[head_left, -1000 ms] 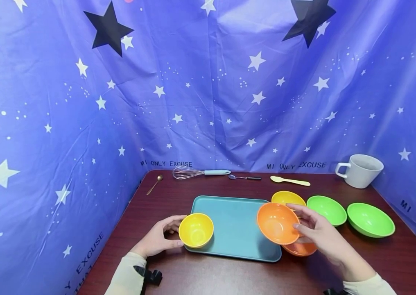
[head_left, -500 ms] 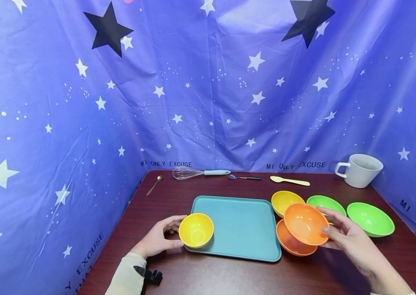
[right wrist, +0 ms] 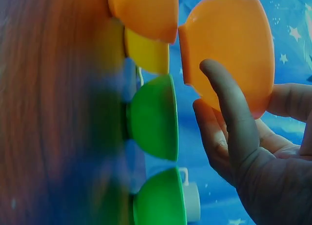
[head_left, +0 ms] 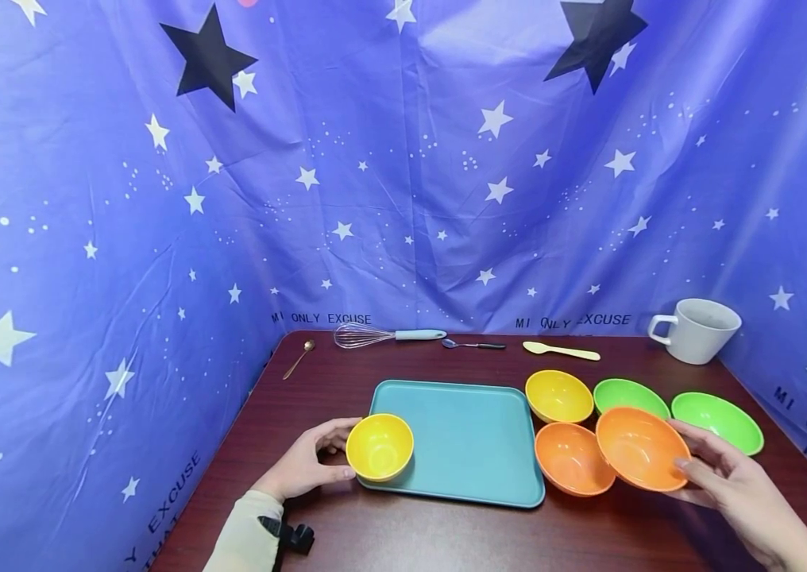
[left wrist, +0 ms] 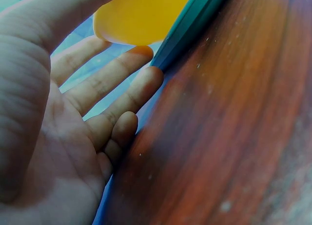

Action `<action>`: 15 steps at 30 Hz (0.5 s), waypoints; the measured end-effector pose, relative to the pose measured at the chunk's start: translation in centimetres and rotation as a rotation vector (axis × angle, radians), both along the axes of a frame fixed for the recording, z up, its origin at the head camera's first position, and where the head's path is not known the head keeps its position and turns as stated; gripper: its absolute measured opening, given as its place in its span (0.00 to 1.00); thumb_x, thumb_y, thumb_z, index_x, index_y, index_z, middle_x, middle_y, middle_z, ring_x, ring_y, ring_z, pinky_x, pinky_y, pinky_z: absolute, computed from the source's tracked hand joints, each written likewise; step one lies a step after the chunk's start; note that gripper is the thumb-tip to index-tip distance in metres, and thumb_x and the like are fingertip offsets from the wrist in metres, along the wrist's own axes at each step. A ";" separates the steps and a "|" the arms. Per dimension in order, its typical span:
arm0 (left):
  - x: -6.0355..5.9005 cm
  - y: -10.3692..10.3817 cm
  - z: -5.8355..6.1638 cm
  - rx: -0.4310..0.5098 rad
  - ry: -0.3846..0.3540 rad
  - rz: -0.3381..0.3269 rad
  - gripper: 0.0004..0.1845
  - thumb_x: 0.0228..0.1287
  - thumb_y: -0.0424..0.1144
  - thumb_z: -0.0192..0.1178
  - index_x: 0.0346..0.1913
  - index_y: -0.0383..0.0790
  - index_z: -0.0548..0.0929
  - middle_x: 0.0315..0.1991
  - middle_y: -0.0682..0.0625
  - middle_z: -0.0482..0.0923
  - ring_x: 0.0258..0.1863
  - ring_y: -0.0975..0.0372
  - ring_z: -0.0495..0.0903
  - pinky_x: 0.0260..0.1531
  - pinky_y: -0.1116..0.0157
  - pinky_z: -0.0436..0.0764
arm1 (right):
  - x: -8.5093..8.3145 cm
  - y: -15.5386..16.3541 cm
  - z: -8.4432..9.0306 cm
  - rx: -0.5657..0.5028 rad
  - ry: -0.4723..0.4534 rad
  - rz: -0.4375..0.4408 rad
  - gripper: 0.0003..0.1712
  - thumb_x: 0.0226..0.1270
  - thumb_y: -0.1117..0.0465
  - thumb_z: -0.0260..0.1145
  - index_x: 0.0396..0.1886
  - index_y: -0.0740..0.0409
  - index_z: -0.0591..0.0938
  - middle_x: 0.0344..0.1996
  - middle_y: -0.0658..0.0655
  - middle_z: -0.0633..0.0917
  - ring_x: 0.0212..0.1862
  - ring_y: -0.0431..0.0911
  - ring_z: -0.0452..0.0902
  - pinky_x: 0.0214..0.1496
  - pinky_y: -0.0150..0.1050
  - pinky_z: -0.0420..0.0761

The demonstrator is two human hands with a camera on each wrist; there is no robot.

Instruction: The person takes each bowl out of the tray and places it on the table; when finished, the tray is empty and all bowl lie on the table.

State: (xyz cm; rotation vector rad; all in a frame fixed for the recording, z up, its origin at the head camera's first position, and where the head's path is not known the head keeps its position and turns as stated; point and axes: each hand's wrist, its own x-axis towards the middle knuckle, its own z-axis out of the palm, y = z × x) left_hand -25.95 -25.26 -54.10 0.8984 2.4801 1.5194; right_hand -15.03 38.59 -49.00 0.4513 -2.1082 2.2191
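Observation:
My right hand [head_left: 732,485] holds an orange bowl [head_left: 642,449] by its right side, tilted above the table. The right wrist view shows the thumb across the wall of this raised orange bowl [right wrist: 239,45] and fingers round its far side. To its left, a second orange bowl [head_left: 575,459] stands beside the tray. My left hand [head_left: 314,457] has thumb and fingers at the left side of a yellow bowl [head_left: 380,446], which sits on the left end of the teal tray [head_left: 471,445]. Another yellow bowl [head_left: 558,396] stands behind the second orange one.
Two green bowls, a nearer-centre green bowl [head_left: 630,395] and an outer green bowl [head_left: 720,419], stand at the right. Along the back lie a gold spoon [head_left: 299,359], a whisk [head_left: 389,335], a small dark-handled spoon [head_left: 473,345] and a pale-yellow spreader [head_left: 561,350]. A grey mug [head_left: 700,332] stands back right.
My right hand has carried the orange bowl rightward, from over the tray's right edge past the other orange bowl, toward the front of the green bowls. The left hand stays at the yellow bowl.

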 end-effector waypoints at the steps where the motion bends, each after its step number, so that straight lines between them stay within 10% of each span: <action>1: 0.0 0.0 0.0 0.002 0.001 -0.002 0.39 0.60 0.42 0.78 0.74 0.55 0.75 0.57 0.56 0.84 0.52 0.55 0.82 0.53 0.59 0.80 | 0.1 0.2 -0.1 -0.001 -0.012 -0.008 0.33 0.80 0.79 0.49 0.73 0.46 0.75 0.56 0.45 0.84 0.49 0.44 0.88 0.39 0.51 0.87; 15: -0.2 -0.1 -0.2 -0.004 -0.004 0.003 0.38 0.60 0.42 0.78 0.74 0.57 0.75 0.56 0.56 0.84 0.51 0.56 0.82 0.53 0.59 0.81 | 1.2 2.8 -1.6 0.177 -0.253 -0.222 0.28 0.80 0.71 0.59 0.63 0.29 0.76 0.48 0.26 0.80 0.44 0.34 0.86 0.40 0.52 0.88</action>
